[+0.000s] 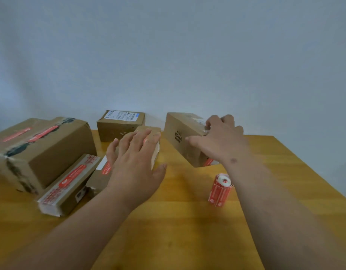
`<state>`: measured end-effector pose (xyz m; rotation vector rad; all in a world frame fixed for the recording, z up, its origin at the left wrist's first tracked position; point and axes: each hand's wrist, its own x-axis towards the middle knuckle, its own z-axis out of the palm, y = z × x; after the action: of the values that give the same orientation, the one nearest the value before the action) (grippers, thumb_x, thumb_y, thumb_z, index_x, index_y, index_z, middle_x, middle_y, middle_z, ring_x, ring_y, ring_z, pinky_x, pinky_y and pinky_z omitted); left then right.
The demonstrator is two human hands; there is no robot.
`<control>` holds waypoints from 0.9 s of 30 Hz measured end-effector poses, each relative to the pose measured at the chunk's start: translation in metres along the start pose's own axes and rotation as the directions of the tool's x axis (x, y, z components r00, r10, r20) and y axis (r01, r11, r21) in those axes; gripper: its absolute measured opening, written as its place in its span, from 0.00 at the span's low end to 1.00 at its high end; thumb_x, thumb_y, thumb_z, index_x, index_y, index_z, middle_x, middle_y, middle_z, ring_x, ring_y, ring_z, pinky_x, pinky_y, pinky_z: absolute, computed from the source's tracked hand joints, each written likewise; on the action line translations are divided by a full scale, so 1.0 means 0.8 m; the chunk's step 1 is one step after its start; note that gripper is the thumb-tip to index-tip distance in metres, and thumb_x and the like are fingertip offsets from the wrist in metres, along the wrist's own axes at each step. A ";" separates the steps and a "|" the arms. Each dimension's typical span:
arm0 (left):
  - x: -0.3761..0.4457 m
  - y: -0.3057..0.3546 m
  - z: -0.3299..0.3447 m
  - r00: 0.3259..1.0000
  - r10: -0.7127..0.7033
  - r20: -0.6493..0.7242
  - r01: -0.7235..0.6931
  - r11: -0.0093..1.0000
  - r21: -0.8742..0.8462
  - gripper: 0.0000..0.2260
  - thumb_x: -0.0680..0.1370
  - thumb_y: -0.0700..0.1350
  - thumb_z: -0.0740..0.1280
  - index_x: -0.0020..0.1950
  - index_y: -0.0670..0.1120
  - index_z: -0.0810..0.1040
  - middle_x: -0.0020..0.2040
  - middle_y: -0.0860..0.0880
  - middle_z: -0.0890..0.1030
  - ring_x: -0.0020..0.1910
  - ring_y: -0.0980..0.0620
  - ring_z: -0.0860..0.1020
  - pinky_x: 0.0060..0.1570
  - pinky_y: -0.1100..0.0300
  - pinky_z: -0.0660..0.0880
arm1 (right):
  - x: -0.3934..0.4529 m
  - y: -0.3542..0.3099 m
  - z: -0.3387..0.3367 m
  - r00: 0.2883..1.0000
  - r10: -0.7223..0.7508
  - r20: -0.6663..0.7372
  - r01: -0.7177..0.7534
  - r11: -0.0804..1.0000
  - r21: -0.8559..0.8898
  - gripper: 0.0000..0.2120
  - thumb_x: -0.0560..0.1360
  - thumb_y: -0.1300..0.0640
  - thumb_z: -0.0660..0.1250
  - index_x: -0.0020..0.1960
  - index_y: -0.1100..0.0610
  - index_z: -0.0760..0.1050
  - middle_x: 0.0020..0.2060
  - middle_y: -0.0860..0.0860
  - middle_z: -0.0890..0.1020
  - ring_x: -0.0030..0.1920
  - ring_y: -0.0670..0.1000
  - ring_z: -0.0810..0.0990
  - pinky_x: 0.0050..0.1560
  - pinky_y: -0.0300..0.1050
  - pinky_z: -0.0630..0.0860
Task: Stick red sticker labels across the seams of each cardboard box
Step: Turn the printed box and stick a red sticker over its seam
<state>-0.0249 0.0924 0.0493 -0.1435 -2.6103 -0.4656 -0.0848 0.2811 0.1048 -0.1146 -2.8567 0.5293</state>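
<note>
Both hands on cardboard boxes; sticker roll free on the wooden table [285, 172].

Large taped box [51, 149] at 9 o'clock, red labels on top. Left hand [135, 162] lies flat, fingers spread, on a small box [148, 131], clasping nothing. Right hand [220, 139] grips the tilted BAHA box [180, 131] at 1 o'clock, fingers over its top edge, thumb on the side. Red sticker roll [220, 190] stands at 5 o'clock of that hand, untouched.

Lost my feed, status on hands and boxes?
Left hand flat on small box. Right hand gripping BAHA box, tilted. Sticker roll upright on table, untouched. Nothing blocking.
</note>
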 end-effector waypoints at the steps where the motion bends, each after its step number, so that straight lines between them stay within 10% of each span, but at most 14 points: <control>1: -0.005 0.004 -0.007 1.000 -0.001 -0.008 0.001 1.000 -0.007 0.34 0.74 0.59 0.66 0.77 0.60 0.54 0.77 0.58 0.56 0.76 0.52 0.49 0.75 0.44 0.43 | -0.011 -0.001 -0.014 1.000 -0.009 -0.025 0.010 0.999 0.039 0.32 0.62 0.32 0.65 0.61 0.47 0.68 0.53 0.49 0.66 0.54 0.56 0.67 0.54 0.56 0.73; 8: -0.047 0.032 -0.055 0.983 0.181 0.014 -0.181 0.983 -0.029 0.54 0.67 0.67 0.71 0.73 0.64 0.31 0.77 0.61 0.38 0.77 0.54 0.40 0.75 0.45 0.38 | -0.090 -0.013 -0.076 0.969 -0.227 0.102 0.219 0.972 0.086 0.34 0.61 0.31 0.70 0.63 0.41 0.68 0.59 0.44 0.71 0.61 0.53 0.71 0.61 0.54 0.67; 13: -0.087 0.032 -0.075 0.942 0.330 0.061 -0.329 0.944 -0.019 0.53 0.63 0.71 0.71 0.75 0.63 0.38 0.78 0.61 0.48 0.77 0.55 0.48 0.75 0.45 0.42 | -0.144 -0.020 -0.079 0.862 -0.456 0.220 0.419 0.886 0.197 0.44 0.59 0.44 0.80 0.69 0.40 0.61 0.65 0.43 0.66 0.64 0.50 0.70 0.66 0.54 0.68; 22: -0.110 0.003 -0.100 0.787 0.177 0.591 0.208 0.826 -0.524 0.54 0.66 0.48 0.80 0.78 0.61 0.44 0.59 0.68 0.68 0.52 0.72 0.72 0.46 0.76 0.70 | -0.192 -0.049 -0.064 0.688 -0.625 0.369 0.483 0.773 0.411 0.42 0.62 0.59 0.81 0.64 0.39 0.58 0.59 0.40 0.65 0.59 0.41 0.68 0.49 0.30 0.71; 27: -0.127 -0.006 -0.085 0.889 0.043 0.456 0.172 0.892 -0.419 0.61 0.60 0.59 0.80 0.78 0.61 0.38 0.68 0.61 0.59 0.68 0.59 0.60 0.66 0.58 0.66 | -0.195 -0.044 -0.053 0.746 -0.603 0.282 0.340 0.710 0.617 0.35 0.66 0.52 0.78 0.68 0.39 0.65 0.61 0.34 0.67 0.62 0.35 0.69 0.58 0.36 0.72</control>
<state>0.0932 0.0623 0.0558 -0.3553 -2.9133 -1.1925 0.0753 0.2446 0.1225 0.9810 -2.8306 1.3427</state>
